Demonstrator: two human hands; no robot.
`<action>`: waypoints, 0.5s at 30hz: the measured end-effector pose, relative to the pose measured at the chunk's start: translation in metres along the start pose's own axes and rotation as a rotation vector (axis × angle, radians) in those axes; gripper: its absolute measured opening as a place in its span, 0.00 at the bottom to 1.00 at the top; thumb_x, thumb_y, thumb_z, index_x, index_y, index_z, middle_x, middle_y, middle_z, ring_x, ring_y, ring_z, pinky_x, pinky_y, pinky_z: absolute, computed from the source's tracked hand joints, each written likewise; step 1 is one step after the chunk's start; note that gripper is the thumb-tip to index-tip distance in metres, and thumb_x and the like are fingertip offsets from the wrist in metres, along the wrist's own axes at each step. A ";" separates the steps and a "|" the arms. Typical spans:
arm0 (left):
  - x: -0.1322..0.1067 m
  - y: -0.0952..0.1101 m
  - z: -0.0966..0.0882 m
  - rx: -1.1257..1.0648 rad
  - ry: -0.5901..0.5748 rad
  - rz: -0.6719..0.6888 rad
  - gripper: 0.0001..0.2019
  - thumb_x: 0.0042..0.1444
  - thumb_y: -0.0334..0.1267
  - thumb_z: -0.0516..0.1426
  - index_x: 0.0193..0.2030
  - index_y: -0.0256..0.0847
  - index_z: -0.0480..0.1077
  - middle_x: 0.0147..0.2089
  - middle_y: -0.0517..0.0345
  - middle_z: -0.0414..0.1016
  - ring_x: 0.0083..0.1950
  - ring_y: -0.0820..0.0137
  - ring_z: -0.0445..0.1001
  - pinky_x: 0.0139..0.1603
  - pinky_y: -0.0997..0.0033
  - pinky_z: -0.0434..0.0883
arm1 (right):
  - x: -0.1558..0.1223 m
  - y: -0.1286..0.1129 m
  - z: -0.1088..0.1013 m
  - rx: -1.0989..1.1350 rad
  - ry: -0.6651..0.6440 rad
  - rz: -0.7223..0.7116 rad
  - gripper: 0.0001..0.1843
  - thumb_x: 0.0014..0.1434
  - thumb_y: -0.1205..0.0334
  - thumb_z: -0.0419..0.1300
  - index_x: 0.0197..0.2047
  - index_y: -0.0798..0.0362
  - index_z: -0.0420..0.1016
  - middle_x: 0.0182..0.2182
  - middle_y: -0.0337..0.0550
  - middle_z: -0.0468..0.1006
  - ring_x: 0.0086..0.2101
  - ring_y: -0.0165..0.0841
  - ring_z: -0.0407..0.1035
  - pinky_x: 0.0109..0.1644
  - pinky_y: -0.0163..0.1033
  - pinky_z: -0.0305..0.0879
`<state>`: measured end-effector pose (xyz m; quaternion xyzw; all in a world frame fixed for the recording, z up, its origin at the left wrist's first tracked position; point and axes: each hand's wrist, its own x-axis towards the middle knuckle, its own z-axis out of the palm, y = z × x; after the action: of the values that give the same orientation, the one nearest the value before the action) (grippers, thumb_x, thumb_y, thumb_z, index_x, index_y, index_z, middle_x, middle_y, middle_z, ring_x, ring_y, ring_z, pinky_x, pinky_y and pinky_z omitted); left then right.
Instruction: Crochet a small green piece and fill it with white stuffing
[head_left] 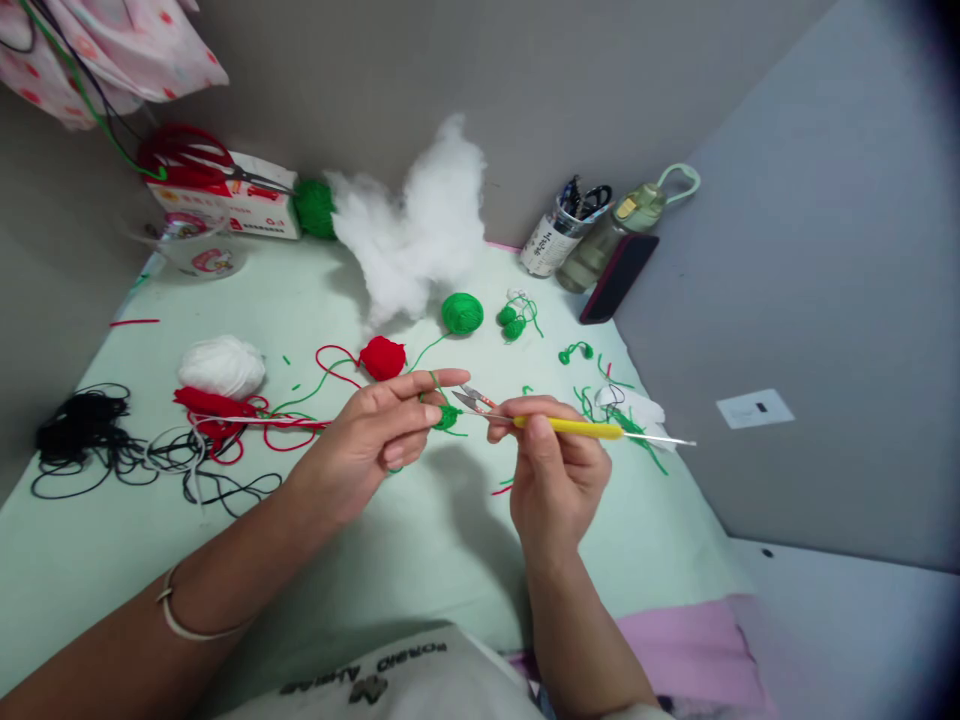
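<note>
1. We see a pale green counter (pixel 420 560) set into a grey corner.
2. Along its back we find white stuffing (pixel 420 235), a box (pixel 225 210), a bowl (pixel 199 252), a tin (pixel 550 243) and a bottle (pixel 604 250).
3. Mid-counter lie a green yarn ball (pixel 462 313), a red yarn ball (pixel 382 357) near it, and small green crocheted pieces (pixel 514 322).
4. On our left sit a white yarn ball (pixel 221 366) and tangled black yarn (pixel 82 435).
</note>
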<state>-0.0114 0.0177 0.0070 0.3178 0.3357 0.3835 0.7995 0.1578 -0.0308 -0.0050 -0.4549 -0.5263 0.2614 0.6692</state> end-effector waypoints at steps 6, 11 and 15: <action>-0.002 -0.004 0.005 0.102 -0.060 0.024 0.14 0.59 0.38 0.65 0.52 0.45 0.83 0.34 0.59 0.75 0.22 0.82 0.52 0.24 0.73 0.49 | 0.002 0.007 0.005 0.122 -0.112 0.129 0.08 0.69 0.60 0.62 0.42 0.49 0.84 0.35 0.42 0.82 0.33 0.31 0.75 0.37 0.40 0.75; -0.001 -0.011 0.006 0.128 0.000 0.076 0.15 0.59 0.40 0.67 0.53 0.47 0.82 0.33 0.62 0.72 0.23 0.82 0.56 0.25 0.74 0.52 | 0.001 0.004 0.008 -0.066 -0.089 -0.039 0.08 0.69 0.63 0.61 0.42 0.48 0.84 0.35 0.42 0.83 0.32 0.32 0.76 0.37 0.41 0.76; -0.002 -0.008 0.004 0.038 0.003 0.008 0.23 0.56 0.38 0.70 0.59 0.46 0.79 0.26 0.68 0.62 0.20 0.83 0.50 0.22 0.76 0.46 | 0.003 0.004 0.004 -0.045 -0.077 -0.033 0.08 0.68 0.61 0.61 0.42 0.48 0.83 0.35 0.43 0.82 0.32 0.33 0.76 0.36 0.42 0.76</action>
<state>-0.0061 0.0114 0.0037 0.3339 0.3428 0.3805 0.7914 0.1554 -0.0252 -0.0068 -0.4507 -0.5650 0.2556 0.6422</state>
